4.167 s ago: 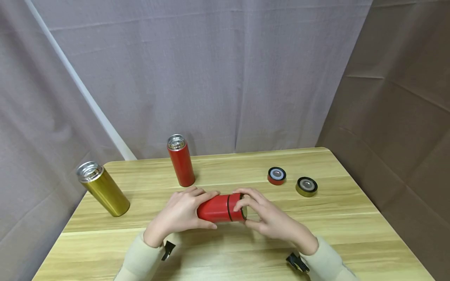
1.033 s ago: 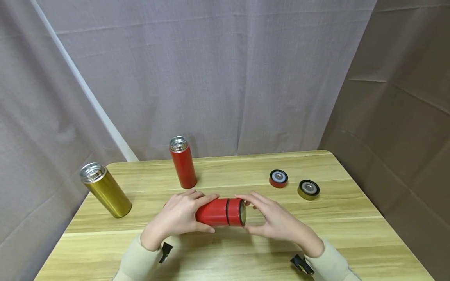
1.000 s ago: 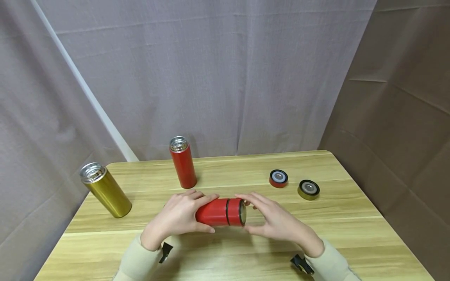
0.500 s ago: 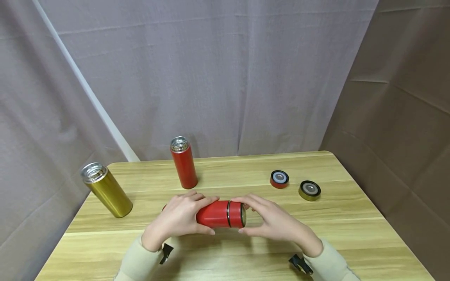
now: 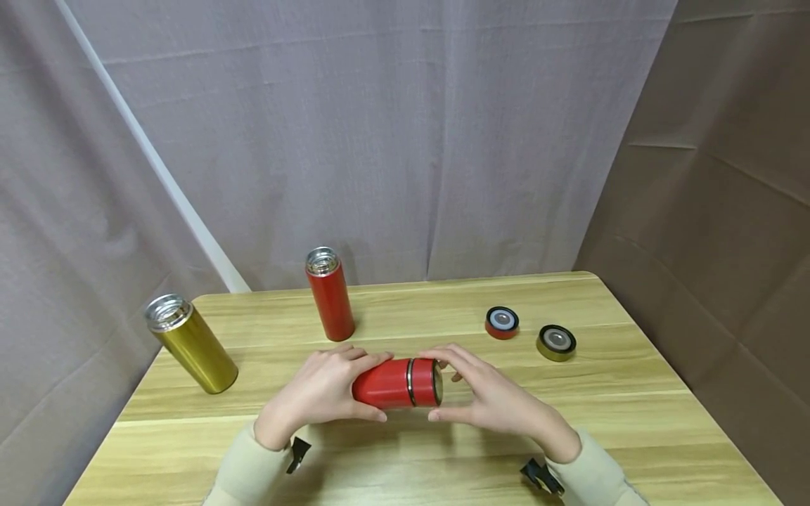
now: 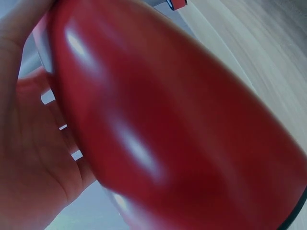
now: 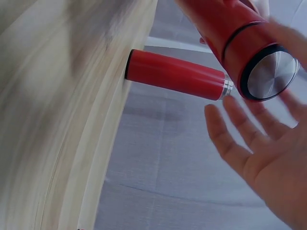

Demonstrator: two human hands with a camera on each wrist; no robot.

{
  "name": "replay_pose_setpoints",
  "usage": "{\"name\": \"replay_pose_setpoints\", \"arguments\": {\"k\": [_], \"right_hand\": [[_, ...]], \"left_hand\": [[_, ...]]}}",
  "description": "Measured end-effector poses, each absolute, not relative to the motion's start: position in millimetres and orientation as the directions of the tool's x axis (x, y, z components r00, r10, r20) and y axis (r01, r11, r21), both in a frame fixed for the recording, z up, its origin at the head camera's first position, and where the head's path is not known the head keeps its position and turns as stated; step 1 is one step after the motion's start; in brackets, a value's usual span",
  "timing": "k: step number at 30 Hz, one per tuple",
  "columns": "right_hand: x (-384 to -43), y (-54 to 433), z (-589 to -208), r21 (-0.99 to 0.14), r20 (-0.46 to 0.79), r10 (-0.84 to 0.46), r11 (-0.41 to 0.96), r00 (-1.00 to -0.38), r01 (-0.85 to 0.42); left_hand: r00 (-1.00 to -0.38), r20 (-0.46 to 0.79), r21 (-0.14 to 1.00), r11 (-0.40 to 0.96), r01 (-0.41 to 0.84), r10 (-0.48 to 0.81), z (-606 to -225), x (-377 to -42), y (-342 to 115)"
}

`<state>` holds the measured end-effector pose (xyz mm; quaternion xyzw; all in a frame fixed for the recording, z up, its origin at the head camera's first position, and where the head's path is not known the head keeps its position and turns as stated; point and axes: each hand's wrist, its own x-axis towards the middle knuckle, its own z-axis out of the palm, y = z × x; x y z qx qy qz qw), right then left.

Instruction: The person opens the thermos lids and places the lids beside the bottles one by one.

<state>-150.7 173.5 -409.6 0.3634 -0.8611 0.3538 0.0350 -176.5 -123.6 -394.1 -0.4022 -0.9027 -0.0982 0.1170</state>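
Note:
My left hand [image 5: 329,383] grips a red thermos flask [image 5: 382,385], which lies sideways above the table with its lid end to the right. Its red lid [image 5: 426,383] is on, and a thin silvery line shows at the seam. Around that lid my right hand [image 5: 484,393] spreads its fingers, index fingertip at the upper edge, thumb just below. In the right wrist view, the lid's round metal end [image 7: 272,74] faces the camera, with the right hand's fingers [image 7: 235,148] fairly straight beside it. Much of the flask's body [image 6: 158,115] fills the left wrist view.
On the wooden table [image 5: 392,464], an uncapped red flask [image 5: 332,302] stands behind the hands and an uncapped gold flask [image 5: 193,344] stands left. A red lid [image 5: 502,323] and a gold lid [image 5: 556,343] lie upside down at right. A grey curtain [image 5: 354,140] hangs behind.
My right fingers have shifted around the lid, the thumb moving left beneath it. The dark seam line now looks silvery. My left hand's grip stays much the same.

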Motion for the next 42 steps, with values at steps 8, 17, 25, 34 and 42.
{"name": "replay_pose_setpoints", "arguments": {"k": [8, 17, 25, 34, 42], "right_hand": [[-149.0, 173.4, -407.9, -0.616, 0.207, -0.518, 0.59, -0.83, -0.522], [-151.2, 172.6, -409.0, -0.628, 0.299, -0.55, 0.502, -0.78, -0.595], [-153.9, 171.7, -411.4, -0.593, 0.403, -0.574, 0.429, -0.713, -0.681], [-152.7, 171.9, -415.1, -0.565, 0.44, -0.588, 0.405, -0.678, -0.718], [-152.7, 172.6, -415.6, -0.511, 0.489, -0.603, 0.388, -0.63, -0.767]], "left_hand": [[-0.638, 0.31, 0.07, 0.652, 0.755, 0.705, -393.1, -177.7, -122.4], [-0.629, 0.327, 0.07, 0.646, 0.76, 0.705, -391.6, -179.5, -124.7], [-0.641, 0.316, 0.073, 0.656, 0.751, 0.699, -389.5, -178.3, -124.8], [-0.66, 0.293, 0.082, 0.669, 0.738, 0.692, -389.2, -176.7, -125.1], [-0.659, 0.296, 0.105, 0.663, 0.742, 0.691, -391.0, -176.9, -125.7]]}}
